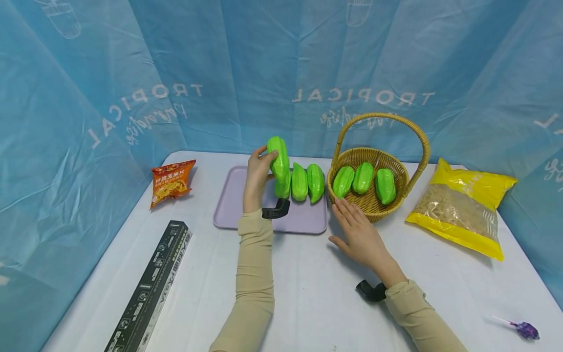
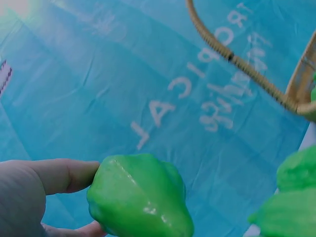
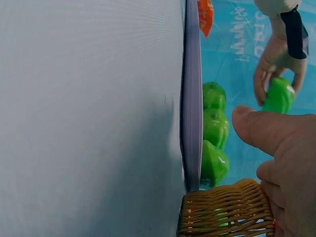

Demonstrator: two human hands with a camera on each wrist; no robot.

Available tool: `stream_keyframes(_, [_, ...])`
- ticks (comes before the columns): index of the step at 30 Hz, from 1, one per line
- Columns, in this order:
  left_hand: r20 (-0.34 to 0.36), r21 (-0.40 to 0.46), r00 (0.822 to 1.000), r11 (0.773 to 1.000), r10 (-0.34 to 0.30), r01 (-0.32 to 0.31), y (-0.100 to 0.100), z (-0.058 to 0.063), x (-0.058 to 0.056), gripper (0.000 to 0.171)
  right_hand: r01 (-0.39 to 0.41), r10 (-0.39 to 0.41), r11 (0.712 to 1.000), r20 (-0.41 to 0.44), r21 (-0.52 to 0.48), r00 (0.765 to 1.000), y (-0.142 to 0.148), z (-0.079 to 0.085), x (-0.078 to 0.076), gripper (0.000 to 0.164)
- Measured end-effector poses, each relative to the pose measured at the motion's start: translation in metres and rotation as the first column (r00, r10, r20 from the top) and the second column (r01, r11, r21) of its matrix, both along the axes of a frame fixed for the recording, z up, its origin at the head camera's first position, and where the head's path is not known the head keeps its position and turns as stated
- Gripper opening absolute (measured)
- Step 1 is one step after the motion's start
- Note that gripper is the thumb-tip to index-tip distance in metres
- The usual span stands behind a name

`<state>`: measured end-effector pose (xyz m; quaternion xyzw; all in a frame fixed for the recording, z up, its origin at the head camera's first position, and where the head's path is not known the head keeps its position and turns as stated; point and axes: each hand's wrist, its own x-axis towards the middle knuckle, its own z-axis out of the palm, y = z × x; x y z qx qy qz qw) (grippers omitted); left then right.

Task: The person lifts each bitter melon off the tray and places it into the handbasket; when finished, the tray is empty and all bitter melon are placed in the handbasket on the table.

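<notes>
My left hand [image 1: 258, 172] pinches a green ridged fruit [image 1: 277, 150] between thumb and fingers, raised over the lilac tray [image 1: 227, 203]. In the left wrist view, the held fruit [image 2: 138, 195] is glossy and lobed. Three similar fruits [image 1: 299, 182] stand side by side on the tray; the held one partly covers the leftmost. With fingers extended, my right hand [image 1: 361, 238] touches the near left side of the wicker basket [image 1: 376, 215]. Inside the basket lie three more green fruits [image 1: 362, 178]. The right wrist view shows the right thumb [image 3: 261, 131] held apart from the basket wall [image 3: 224, 210].
The basket's tall handle [image 1: 383, 115] arches over it. At the right are a yellow bag [image 1: 462, 210] and a purple-wrapped lollipop [image 1: 527, 330]. On the left lie an orange snack packet [image 1: 171, 183] and a long black box [image 1: 147, 288]. A blue curtain [image 1: 264, 73] hangs behind.
</notes>
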<state>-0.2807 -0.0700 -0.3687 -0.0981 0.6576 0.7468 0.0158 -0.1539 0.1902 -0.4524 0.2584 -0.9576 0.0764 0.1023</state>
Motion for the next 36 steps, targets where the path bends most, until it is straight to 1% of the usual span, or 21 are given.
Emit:
stream_keyframes(4, [-0.003,-0.006,0.999,0.999,-0.053,0.053,0.013,0.005,0.0,0.059,-0.003,0.003,1.0,-0.002,-0.008,1.0,0.0,0.0,0.0,0.079])
stream_keyframes(9, [-0.034,-0.03,0.994,0.994,-0.105,0.104,0.028,0.014,0.003,0.059,-0.003,0.003,1.0,0.0,-0.008,1.0,0.0,0.0,0.0,0.079])
stream_keyframes(12, [-0.052,-0.038,0.987,0.987,-0.155,0.153,0.04,0.021,0.007,0.059,-0.002,0.002,1.0,-0.003,-0.005,1.0,0.0,0.0,0.0,0.08])
stream_keyframes(14, [-0.056,-0.049,0.978,0.979,-0.2,0.198,0.049,0.024,0.01,0.059,-0.002,0.002,1.0,-0.008,-0.002,1.0,0.001,0.0,0.0,0.08])
stream_keyframes(19, [-0.07,-0.085,0.948,0.949,-0.309,0.303,0.071,0.029,0.017,0.058,-0.009,0.009,1.0,-0.033,-0.003,0.999,0.001,-0.001,0.0,0.08])
stream_keyframes(24, [-0.085,-0.154,0.914,0.911,-0.397,0.382,0.094,0.031,0.018,0.059,-0.018,0.018,1.0,-0.06,-0.003,0.998,0.002,-0.002,-0.001,0.078])
stream_keyframes(27, [-0.093,-0.18,0.896,0.893,-0.434,0.413,0.106,0.034,0.019,0.059,-0.027,0.027,1.0,-0.087,-0.003,0.996,0.002,-0.002,-0.002,0.072])
stream_keyframes(28, [-0.094,-0.189,0.893,0.888,-0.44,0.418,0.11,0.034,0.018,0.059,-0.031,0.03,1.0,-0.1,-0.004,0.995,0.003,-0.003,-0.002,0.068])
stream_keyframes(31, [-0.077,-0.218,0.888,0.877,-0.453,0.428,0.122,0.034,0.015,0.06,-0.043,0.041,0.999,-0.135,-0.01,0.99,0.003,-0.004,-0.003,0.065])
stream_keyframes(36, [-0.011,-0.305,0.871,0.831,-0.491,0.465,0.14,0.037,0.008,0.061,-0.059,0.053,0.998,-0.169,-0.027,0.984,0.003,-0.007,-0.004,0.077])
